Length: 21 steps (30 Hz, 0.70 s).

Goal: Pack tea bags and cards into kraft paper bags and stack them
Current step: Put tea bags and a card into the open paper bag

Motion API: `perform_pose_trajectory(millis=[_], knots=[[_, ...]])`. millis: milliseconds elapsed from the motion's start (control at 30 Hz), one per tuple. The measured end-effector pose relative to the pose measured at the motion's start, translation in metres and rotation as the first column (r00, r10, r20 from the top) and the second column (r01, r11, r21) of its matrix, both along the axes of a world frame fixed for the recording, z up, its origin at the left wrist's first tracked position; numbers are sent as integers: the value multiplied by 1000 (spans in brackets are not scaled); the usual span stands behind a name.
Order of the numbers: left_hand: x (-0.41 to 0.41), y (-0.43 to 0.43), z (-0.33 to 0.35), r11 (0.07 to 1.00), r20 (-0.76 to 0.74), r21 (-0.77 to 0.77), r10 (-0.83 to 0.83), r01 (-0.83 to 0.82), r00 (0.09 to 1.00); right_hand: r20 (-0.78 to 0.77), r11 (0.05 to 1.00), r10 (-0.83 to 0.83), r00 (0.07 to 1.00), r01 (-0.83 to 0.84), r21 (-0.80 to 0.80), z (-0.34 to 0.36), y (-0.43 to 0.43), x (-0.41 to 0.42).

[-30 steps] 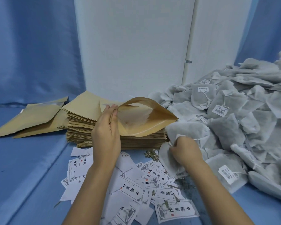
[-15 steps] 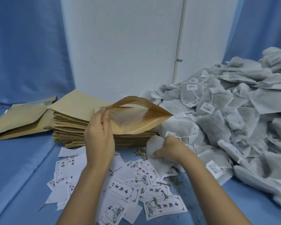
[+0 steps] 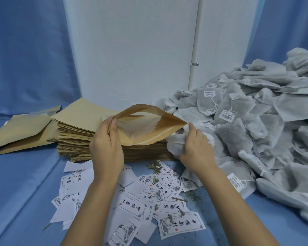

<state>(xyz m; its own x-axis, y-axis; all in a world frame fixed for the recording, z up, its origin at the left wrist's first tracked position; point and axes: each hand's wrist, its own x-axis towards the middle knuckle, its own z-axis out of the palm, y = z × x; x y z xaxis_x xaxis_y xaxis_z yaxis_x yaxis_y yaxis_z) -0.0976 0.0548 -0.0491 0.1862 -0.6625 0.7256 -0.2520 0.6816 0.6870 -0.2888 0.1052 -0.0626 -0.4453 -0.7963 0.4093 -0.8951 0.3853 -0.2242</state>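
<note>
Up from beside the cards (image 3: 132, 206) and level with the mouth now: gripping a limp, crumpled tea bag (image 3: 174, 148) in the right hand (image 3: 196, 151), forefinger at the right corner of the kraft paper bag (image 3: 149, 134). Pinching the left lip with the left hand (image 3: 106, 148), keeping the mouth bowed wide. Loading looks next. Stiff tan paper, glossy lining; soft grey mesh heap (image 3: 256, 121) right of the right hand.

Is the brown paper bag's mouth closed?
No, the left hand pinches an edge of the kraft bag, whose mouth gapes wide, while the right hand grips a tea bag.
</note>
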Motion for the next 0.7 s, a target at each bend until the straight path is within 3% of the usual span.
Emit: perform_pose_trajectory(millis=[167, 467, 600, 700], knots=[[0, -1, 0, 1000, -21, -3, -3, 3, 1000, -50, 993, -100, 994, 103, 60, -2, 0, -2], [2, -2, 0, 1000, -43, -21, 4, -5, 999, -104, 982, 54, 993, -34, 188, 1, 3, -4], [1, -2, 1, 999, -99, -27, 44, -47, 994, -121, 990, 143, 982, -142, 18, 12, 7, -8], [0, -1, 3, 995, -149, -32, 87, -92, 985, 146, 920, 381, 913, -359, -157, 30, 12, -5]])
